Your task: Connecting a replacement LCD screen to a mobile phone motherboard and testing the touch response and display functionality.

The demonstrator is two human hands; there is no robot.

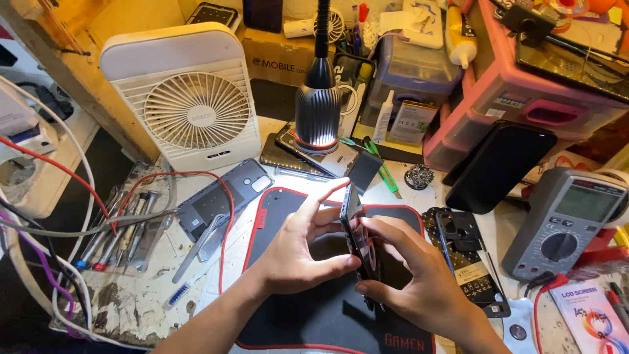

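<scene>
A dark smartphone [354, 216] is held on edge above the black, red-edged work mat [288, 203]. My left hand [298, 249] grips it from the left, index finger stretched up along its top edge and thumb pressed against its lower side. From the right, my right hand [413, 272] clasps the lower half, its fingers curled over the phone's face. Both forearms come in from the bottom of the view.
A white desk fan [190, 98] stands back left, a lit work lamp [318, 108] hangs over the mat. A grey phone back cover [219, 200] and tweezers [200, 246] lie left, screwdrivers [118, 236] farther left. A multimeter [563, 223], black phone [498, 164] and pink drawers [524, 85] sit right.
</scene>
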